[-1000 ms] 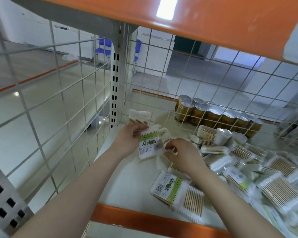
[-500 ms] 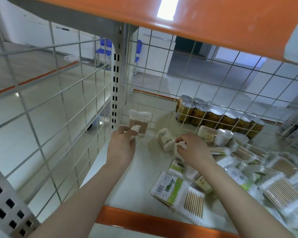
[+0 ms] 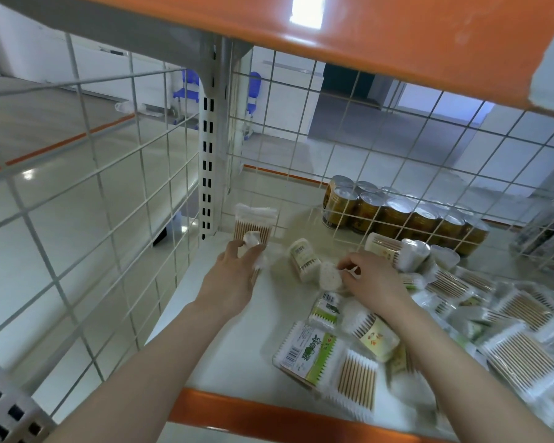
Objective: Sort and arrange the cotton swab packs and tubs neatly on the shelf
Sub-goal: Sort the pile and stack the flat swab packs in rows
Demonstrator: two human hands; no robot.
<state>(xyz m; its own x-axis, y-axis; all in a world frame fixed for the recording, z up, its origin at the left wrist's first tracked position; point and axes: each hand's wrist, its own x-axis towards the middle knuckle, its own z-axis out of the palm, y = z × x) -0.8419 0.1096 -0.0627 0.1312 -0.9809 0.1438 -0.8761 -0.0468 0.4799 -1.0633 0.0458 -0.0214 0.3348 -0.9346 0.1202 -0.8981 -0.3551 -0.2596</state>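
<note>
left hand [image 3: 237, 276] clamped a pack [image 3: 259, 263] near the shelf [image 3: 237, 362] back-left corner; right hand [image 3: 370, 281] pinched a tub [image 3: 330, 278]. best: stand pack flush beside upright pack [image 3: 253, 223].

Two bare forearms, no sleeves visible up to frame edge. Left hand [image 3: 234, 276] and right hand [image 3: 373, 282]: no gloves, rings, watch or wristband seen.

Both bare forearms reach forward; the left hand [image 3: 234, 276] has its grip curled closed around something small, the right hand [image 3: 370, 282] pinches with fingertips
</note>
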